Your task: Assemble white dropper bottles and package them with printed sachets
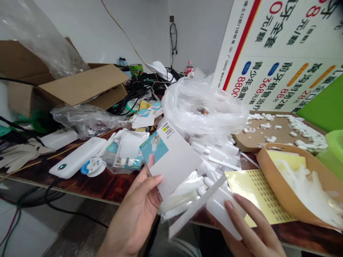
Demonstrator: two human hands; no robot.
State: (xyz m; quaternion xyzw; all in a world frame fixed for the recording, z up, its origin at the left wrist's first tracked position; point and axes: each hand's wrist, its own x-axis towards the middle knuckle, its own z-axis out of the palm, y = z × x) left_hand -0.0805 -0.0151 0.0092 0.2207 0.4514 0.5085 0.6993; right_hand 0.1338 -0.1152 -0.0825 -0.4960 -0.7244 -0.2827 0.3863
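Left fingers (154,181) pinch card (175,166) marked "1000" | right fingers (235,216) hold white plastic piece (218,208) | poster (270,59): "368"

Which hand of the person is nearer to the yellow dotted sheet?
Right. The right hand partly hides the yellow dotted sheet; the left hand, holding the printed card, is farther left.

Layout, table (107,187):
- Front centre: card (177,164) in left hand (142,203); plastic piece (221,210) in right hand (252,232).
- Left of card: packets (128,151), spool (92,167), long case (77,157), gloves (21,155) farthest.
- Behind case: carton (80,82).
- Behind card: big bag (203,121); cables (134,94) left of bag.
- Right: dotted sheet (257,178), then basket (281,191), strips (302,185) inside.
- Behind basket: tray (280,135), small pieces (305,130) on it; signboard (284,46) behind tray.
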